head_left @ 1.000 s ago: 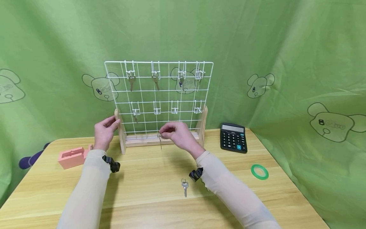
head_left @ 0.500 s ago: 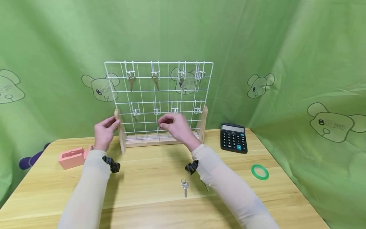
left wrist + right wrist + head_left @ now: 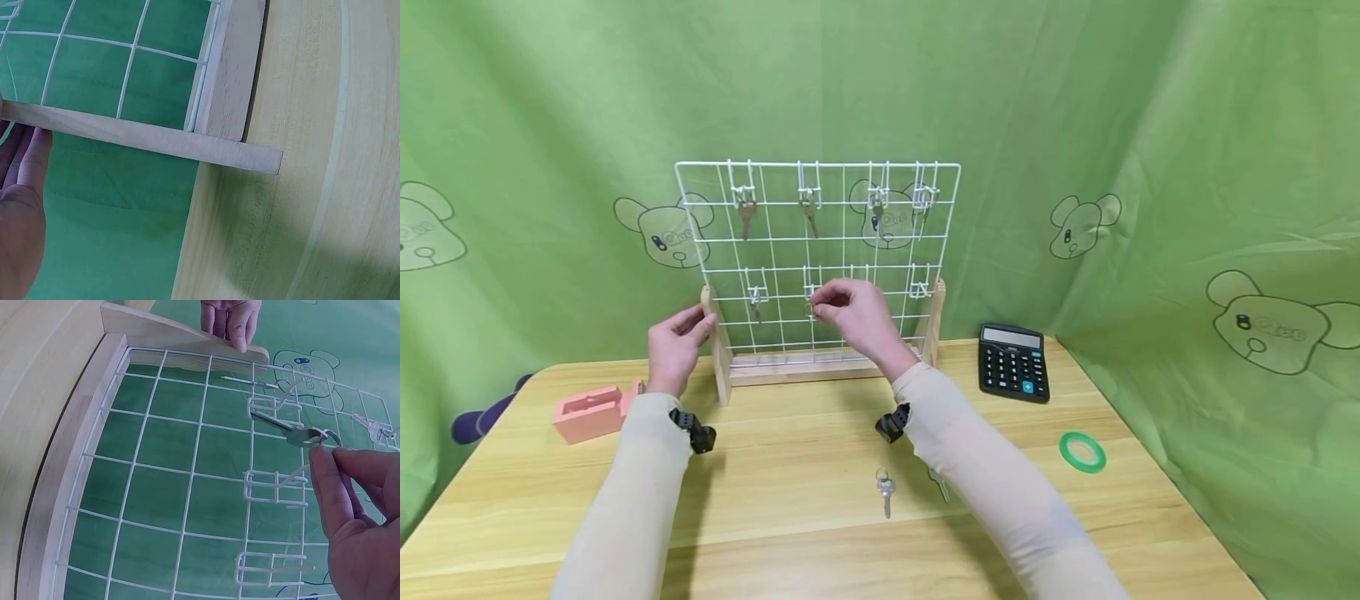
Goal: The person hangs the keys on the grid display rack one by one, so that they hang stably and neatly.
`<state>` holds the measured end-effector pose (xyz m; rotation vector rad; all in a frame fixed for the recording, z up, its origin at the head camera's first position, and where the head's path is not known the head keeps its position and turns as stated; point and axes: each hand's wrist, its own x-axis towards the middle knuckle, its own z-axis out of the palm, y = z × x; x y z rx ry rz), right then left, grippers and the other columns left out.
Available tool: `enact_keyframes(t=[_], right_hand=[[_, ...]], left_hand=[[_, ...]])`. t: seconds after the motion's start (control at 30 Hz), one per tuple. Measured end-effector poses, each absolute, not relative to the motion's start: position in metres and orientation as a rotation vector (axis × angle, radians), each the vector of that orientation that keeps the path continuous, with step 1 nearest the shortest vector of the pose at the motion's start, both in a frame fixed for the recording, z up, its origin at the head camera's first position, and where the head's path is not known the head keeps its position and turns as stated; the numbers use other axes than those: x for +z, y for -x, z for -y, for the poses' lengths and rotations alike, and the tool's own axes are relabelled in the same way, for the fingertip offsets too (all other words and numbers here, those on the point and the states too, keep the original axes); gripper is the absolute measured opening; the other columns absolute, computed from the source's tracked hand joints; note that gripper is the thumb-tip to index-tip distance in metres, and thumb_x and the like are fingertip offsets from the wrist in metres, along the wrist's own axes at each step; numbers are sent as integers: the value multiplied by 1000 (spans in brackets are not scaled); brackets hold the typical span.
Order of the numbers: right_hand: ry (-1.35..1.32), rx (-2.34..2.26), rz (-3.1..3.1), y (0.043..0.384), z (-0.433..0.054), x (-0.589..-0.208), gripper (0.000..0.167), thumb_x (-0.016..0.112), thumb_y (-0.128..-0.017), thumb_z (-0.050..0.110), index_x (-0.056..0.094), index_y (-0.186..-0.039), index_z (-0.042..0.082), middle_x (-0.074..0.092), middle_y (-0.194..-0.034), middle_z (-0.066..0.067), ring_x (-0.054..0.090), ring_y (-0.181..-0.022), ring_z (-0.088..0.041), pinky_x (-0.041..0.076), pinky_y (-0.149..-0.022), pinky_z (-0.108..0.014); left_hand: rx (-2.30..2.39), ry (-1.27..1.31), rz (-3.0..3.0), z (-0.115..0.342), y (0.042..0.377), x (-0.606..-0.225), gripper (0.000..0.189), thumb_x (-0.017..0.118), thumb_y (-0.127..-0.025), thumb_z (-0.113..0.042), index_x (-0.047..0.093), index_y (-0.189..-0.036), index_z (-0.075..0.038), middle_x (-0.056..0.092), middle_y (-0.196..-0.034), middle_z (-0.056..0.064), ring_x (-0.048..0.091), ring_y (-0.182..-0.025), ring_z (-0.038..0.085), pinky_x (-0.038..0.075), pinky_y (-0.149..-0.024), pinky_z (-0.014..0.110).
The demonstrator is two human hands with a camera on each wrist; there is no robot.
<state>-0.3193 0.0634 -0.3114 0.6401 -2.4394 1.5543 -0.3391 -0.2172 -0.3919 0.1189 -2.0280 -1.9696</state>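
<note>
A white wire grid rack (image 3: 782, 297) stands on a wooden base. My left hand (image 3: 673, 350) holds its left wooden post (image 3: 718, 354), thumb on the near side and fingers behind. Between thumb and fingertips, my right hand (image 3: 861, 317) pinches a key (image 3: 303, 436) by its ring. That key is at the second lower hook (image 3: 808, 287), largely covered by the fingers in the head view. In the right wrist view its blade points towards the left post. Keys such as this key (image 3: 746, 221) hang along the upper row; another key (image 3: 756, 310) hangs from the first lower hook.
A key with a ring (image 3: 886, 492) lies on the table, and a second key (image 3: 938, 485) lies by the right sleeve. A black calculator (image 3: 1013, 362) and green tape roll (image 3: 1082, 452) are at the right, a pink box (image 3: 589, 414) at the left. Green cloth hangs behind.
My right hand has risen with the key from the rack's base to the lower hook row, shifting slightly left. My left hand has stayed on the post.
</note>
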Motion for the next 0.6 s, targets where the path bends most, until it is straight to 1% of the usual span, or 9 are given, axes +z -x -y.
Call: enact_keyframes(t=[0.33, 0.6], right_hand=[[-521, 1599, 2393, 325, -61, -312, 14, 71, -87, -1, 72, -99, 5, 68, -90, -3, 62, -84, -19, 57, -74, -26], [-475, 1585, 2386, 329, -58, -317, 15, 69, -87, -5, 71, -100, 3, 67, -91, -4, 62, -86, -19, 57, -74, -23]], left_hand=[[-1965, -125, 2027, 216, 337, -391, 46, 70, -93, -14, 55, -135, -2, 56, -134, 22, 60, -116, 25, 52, -92, 21], [-1957, -127, 2032, 218, 336, -391, 48, 70, -93, -15, 54, -136, -1, 55, -135, 22, 59, -118, 27, 52, -92, 22]])
